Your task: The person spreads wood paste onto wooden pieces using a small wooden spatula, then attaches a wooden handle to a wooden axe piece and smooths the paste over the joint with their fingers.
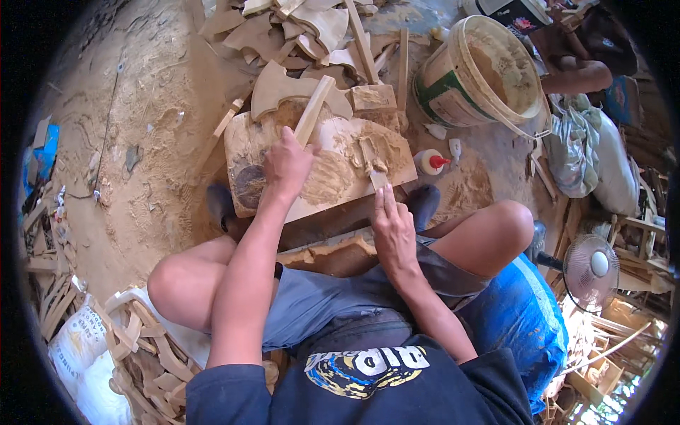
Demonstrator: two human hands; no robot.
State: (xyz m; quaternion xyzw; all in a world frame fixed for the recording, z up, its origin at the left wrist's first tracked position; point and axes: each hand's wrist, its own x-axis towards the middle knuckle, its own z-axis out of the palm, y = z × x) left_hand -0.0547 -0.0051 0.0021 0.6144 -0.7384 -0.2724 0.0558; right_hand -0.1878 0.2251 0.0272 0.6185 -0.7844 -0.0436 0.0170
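In the head view, your left hand (287,166) is closed around the lower end of a pale, squared wooden stick (316,110), which slants up and away to the right, its far end over a flat, tan wooden piece with curved, notched edges (280,91). Your right hand (394,228) grips a small, flat, pale spatula (380,182), with two fingers laid straight along it and its tip at a thick smear of tan-brown paste (386,150). That paste sits toward the right side of a broad, light wooden work board (319,207) in front of your knees; a dark round stain (249,185) marks the board's left side, and the stick is above its middle.

Just beyond the board's right edge is a white bottle with a red cap (429,162). Farther up on that side stands a large, round, off-white plastic bucket with a green label (453,78), paste-coloured residue coating its inside. A heap of cut wooden pieces (329,25) lies beyond the board. By your right knee are a bulging blue sack (513,319) and a round-caged fan (591,273). At the upper right, another person's bent leg (581,76) shows.
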